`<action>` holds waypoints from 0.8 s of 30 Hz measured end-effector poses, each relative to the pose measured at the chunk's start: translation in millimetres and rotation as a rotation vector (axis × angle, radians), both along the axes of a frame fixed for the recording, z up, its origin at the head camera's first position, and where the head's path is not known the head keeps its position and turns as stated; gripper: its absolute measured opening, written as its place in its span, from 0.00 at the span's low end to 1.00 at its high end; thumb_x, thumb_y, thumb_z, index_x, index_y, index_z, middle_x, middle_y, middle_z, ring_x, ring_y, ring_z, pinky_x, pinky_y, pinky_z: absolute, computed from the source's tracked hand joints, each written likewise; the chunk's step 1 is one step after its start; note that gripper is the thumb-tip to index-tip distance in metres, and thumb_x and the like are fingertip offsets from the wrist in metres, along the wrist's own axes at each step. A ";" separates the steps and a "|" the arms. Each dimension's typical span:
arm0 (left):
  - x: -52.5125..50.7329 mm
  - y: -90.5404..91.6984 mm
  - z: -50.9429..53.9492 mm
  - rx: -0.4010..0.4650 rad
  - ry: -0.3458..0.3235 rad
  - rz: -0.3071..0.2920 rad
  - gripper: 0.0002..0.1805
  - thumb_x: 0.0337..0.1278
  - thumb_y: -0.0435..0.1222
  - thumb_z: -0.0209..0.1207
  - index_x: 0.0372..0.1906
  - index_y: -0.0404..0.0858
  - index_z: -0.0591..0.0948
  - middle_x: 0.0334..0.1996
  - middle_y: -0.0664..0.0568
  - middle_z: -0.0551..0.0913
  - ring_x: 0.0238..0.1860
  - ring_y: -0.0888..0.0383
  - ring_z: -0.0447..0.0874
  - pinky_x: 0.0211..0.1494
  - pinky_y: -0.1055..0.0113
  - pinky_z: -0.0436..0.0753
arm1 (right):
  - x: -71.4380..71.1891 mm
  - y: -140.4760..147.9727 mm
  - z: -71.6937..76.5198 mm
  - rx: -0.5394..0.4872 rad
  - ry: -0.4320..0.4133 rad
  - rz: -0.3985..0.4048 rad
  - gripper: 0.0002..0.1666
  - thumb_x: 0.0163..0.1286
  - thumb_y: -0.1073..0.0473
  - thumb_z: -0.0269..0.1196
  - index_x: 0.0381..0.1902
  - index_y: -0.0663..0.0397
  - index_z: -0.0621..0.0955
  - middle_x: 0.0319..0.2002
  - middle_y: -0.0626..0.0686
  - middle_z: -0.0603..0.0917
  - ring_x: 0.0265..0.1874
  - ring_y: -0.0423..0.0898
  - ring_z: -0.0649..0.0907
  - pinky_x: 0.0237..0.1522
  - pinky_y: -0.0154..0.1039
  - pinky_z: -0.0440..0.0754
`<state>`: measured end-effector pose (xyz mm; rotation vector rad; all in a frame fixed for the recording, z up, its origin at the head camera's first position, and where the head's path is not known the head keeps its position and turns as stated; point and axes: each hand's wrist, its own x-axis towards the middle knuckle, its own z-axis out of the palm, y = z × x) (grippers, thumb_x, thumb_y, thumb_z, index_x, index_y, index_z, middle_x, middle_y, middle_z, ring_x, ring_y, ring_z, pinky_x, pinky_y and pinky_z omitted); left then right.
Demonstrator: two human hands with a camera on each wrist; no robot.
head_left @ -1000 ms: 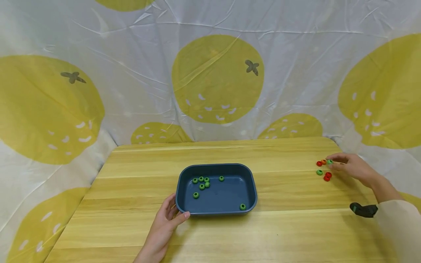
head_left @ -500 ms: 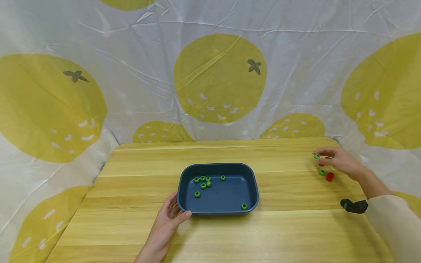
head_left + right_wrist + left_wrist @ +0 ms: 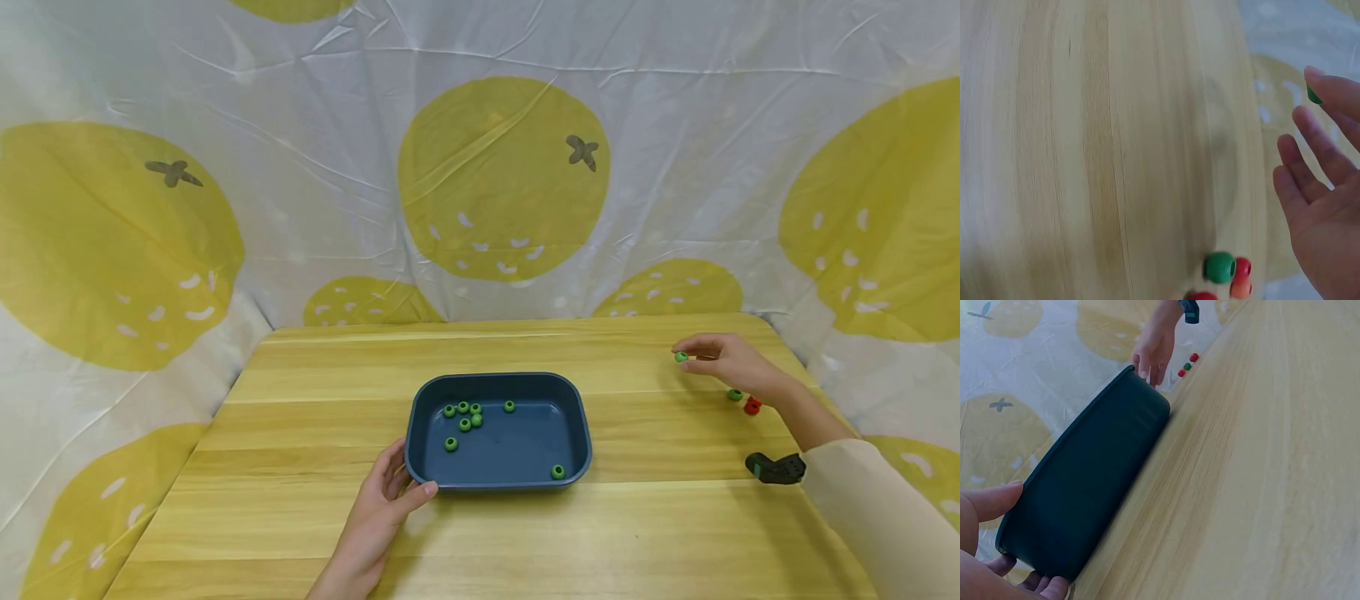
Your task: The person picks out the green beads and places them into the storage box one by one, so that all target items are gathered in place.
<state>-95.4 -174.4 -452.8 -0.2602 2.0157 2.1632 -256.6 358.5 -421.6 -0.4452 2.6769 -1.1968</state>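
Observation:
My left hand [image 3: 371, 517] grips the near left corner of a dark blue tray [image 3: 495, 486], its thumb at the rim; in the left wrist view its fingers [image 3: 1054, 589] reach low on the wall. Several green beads [image 3: 451, 444] lie inside the tray. To the right, my right hand [image 3: 731, 364] pinches one green bead [image 3: 681, 357] between thumb and fingertips, above the table. Behind it on the wood lie another green bead [image 3: 736, 395] and red beads [image 3: 752, 406]. The right wrist view also shows an orange bead [image 3: 1240, 288] there, which the hand hides in the head view.
The wooden table [image 3: 637, 542] runs back to a hanging cloth [image 3: 337, 183] printed with yellow fruit. A black device [image 3: 776, 468] shows beside the right sleeve [image 3: 877, 500]. Table surface lies between the tray and the loose beads.
My right hand has taken the green bead from the loose group and carried it left, away from the others. The left hand stays at the tray's corner.

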 end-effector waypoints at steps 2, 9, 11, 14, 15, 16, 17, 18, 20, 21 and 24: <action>-0.4 0.5 -0.6 0.003 0.005 -0.003 0.46 0.61 0.31 0.71 0.79 0.37 0.59 0.77 0.40 0.62 0.76 0.40 0.59 0.73 0.48 0.64 | -1.4 -5.9 -0.9 -0.003 0.008 0.012 0.27 0.78 0.54 0.64 0.65 0.67 0.77 0.66 0.68 0.76 0.67 0.71 0.71 0.62 0.66 0.72; -0.5 0.1 -1.1 -0.002 0.000 -0.004 0.45 0.61 0.31 0.71 0.79 0.38 0.60 0.76 0.41 0.62 0.76 0.41 0.59 0.73 0.46 0.64 | -9.9 -31.1 -0.1 -0.019 0.014 0.052 0.25 0.78 0.55 0.64 0.64 0.65 0.79 0.64 0.66 0.78 0.64 0.67 0.76 0.60 0.64 0.76; -0.1 -0.3 -1.3 -0.002 0.002 -0.005 0.45 0.61 0.31 0.71 0.79 0.37 0.59 0.77 0.40 0.62 0.77 0.40 0.58 0.73 0.45 0.64 | -12.1 -40.5 2.0 -0.027 0.004 0.058 0.25 0.77 0.55 0.64 0.64 0.65 0.79 0.62 0.65 0.79 0.63 0.65 0.77 0.60 0.63 0.76; -0.2 -0.5 -1.2 -0.006 0.002 -0.002 0.46 0.61 0.31 0.71 0.79 0.37 0.59 0.77 0.40 0.62 0.77 0.40 0.58 0.74 0.45 0.64 | -14.9 -55.0 4.6 -0.042 -0.012 0.076 0.24 0.77 0.55 0.65 0.63 0.66 0.79 0.61 0.64 0.80 0.62 0.64 0.78 0.59 0.60 0.78; -0.2 -0.5 -1.0 -0.007 0.004 -0.001 0.46 0.61 0.31 0.71 0.79 0.37 0.59 0.77 0.40 0.62 0.77 0.40 0.58 0.74 0.45 0.64 | -16.0 -59.5 5.0 -0.045 -0.012 0.084 0.24 0.77 0.55 0.65 0.63 0.66 0.80 0.60 0.63 0.81 0.61 0.63 0.79 0.59 0.59 0.78; -0.3 -0.4 -0.9 -0.008 0.005 0.000 0.46 0.61 0.31 0.71 0.79 0.37 0.59 0.77 0.40 0.62 0.77 0.40 0.58 0.74 0.45 0.64 | -17.0 -63.6 5.3 -0.048 -0.010 0.095 0.23 0.77 0.56 0.65 0.62 0.66 0.80 0.60 0.63 0.81 0.61 0.62 0.79 0.59 0.57 0.79; -0.2 -0.3 -0.9 -0.010 0.006 0.000 0.46 0.61 0.30 0.71 0.79 0.37 0.60 0.77 0.40 0.62 0.77 0.40 0.58 0.74 0.44 0.64 | -18.0 -67.8 5.6 -0.052 -0.007 0.105 0.23 0.77 0.56 0.65 0.62 0.66 0.80 0.59 0.62 0.82 0.60 0.62 0.80 0.58 0.56 0.79; -0.1 0.0 -0.6 -0.010 0.007 -0.001 0.46 0.61 0.30 0.71 0.79 0.37 0.60 0.77 0.40 0.62 0.77 0.39 0.58 0.74 0.44 0.64 | -18.8 -71.6 6.1 -0.056 -0.005 0.117 0.23 0.76 0.57 0.65 0.62 0.66 0.80 0.59 0.62 0.82 0.59 0.61 0.80 0.57 0.54 0.80; -0.2 0.2 -0.6 -0.009 0.002 0.002 0.45 0.60 0.30 0.71 0.79 0.37 0.60 0.76 0.40 0.63 0.77 0.40 0.58 0.74 0.45 0.64 | -19.8 -79.0 7.2 -0.065 -0.002 0.138 0.22 0.76 0.58 0.66 0.61 0.66 0.81 0.58 0.62 0.83 0.58 0.60 0.81 0.56 0.52 0.81; -0.1 0.3 -0.5 -0.009 0.002 0.001 0.45 0.60 0.30 0.71 0.78 0.37 0.60 0.76 0.40 0.63 0.77 0.40 0.58 0.74 0.44 0.64 | -20.1 -82.7 7.9 -0.071 -0.006 0.145 0.22 0.76 0.58 0.66 0.61 0.66 0.81 0.57 0.61 0.83 0.58 0.59 0.81 0.55 0.52 0.81; -0.2 0.6 -0.1 -0.009 -0.003 0.005 0.44 0.60 0.30 0.71 0.78 0.38 0.61 0.76 0.41 0.63 0.76 0.41 0.59 0.73 0.45 0.64 | -20.6 -94.4 10.9 -0.085 -0.013 0.170 0.22 0.75 0.58 0.67 0.61 0.65 0.81 0.56 0.60 0.84 0.57 0.58 0.82 0.55 0.51 0.81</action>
